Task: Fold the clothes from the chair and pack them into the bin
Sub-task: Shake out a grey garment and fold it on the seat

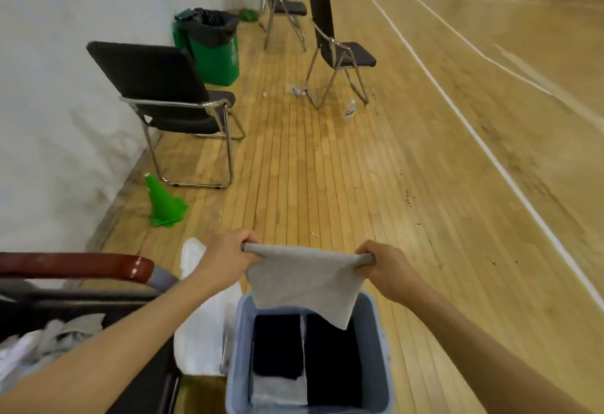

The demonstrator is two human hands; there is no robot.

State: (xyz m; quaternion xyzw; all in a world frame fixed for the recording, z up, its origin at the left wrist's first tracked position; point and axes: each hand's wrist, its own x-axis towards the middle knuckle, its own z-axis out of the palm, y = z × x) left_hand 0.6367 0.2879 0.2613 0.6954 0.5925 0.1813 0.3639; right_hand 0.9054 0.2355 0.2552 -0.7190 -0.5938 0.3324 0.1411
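Note:
A grey cloth (304,283) hangs stretched between my two hands, above the far rim of a light blue bin (377,341). My left hand (225,258) grips its left top corner and my right hand (384,266) grips its right top corner. The cloth's lower edge dips into the bin's opening. Inside the bin lie folded black clothes (330,358) and a folded grey piece (277,389). At the lower left, a chair with a brown armrest (75,266) carries a heap of white and grey clothes (36,345).
A white garment (202,332) lies on the floor between the chair and the bin. A green cone (163,202) stands by the white wall. Black chairs (170,96) and a green trash bin (212,44) stand farther back on the wooden floor.

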